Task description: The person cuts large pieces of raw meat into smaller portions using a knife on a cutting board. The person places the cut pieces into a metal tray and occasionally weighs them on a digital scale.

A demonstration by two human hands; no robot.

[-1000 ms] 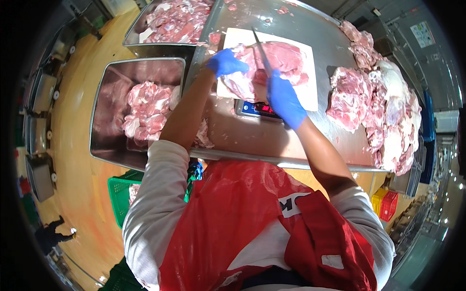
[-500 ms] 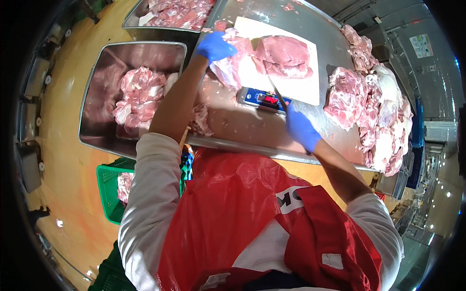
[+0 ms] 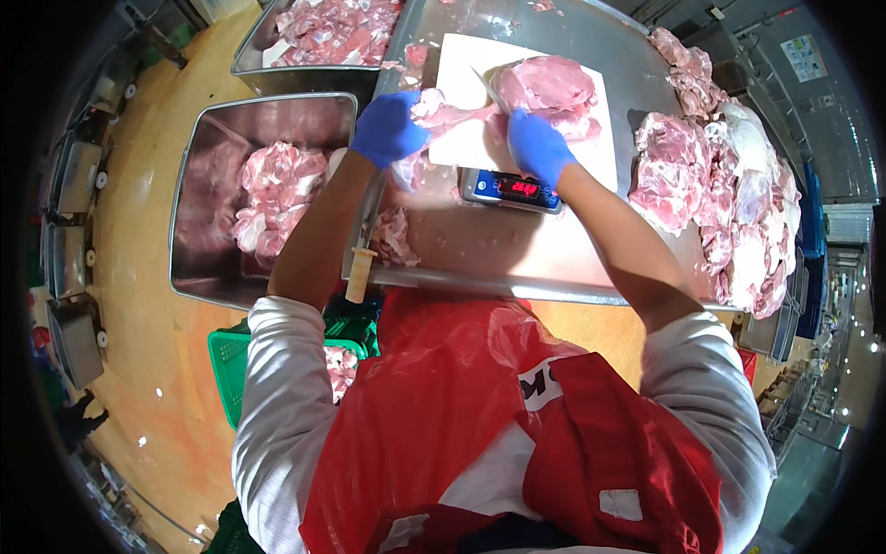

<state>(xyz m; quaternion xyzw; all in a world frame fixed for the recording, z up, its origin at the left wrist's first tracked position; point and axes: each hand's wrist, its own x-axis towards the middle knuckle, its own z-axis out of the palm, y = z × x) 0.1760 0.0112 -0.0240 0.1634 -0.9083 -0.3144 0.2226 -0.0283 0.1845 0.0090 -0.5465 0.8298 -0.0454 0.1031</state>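
The left hand (image 3: 388, 127) grips a strip of raw meat (image 3: 443, 113) at the left edge of the white cutting board (image 3: 475, 148). The strip runs rightward toward the big cut (image 3: 551, 88), where the right hand (image 3: 538, 148) is clenched on a knife (image 3: 491, 88), blade between the 2 hands

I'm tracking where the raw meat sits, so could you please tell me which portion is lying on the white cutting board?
The large pink cut under both gloved hands, on the white cutting board. The other meat sits in the steel bins at left or heaped on the steel table at right.
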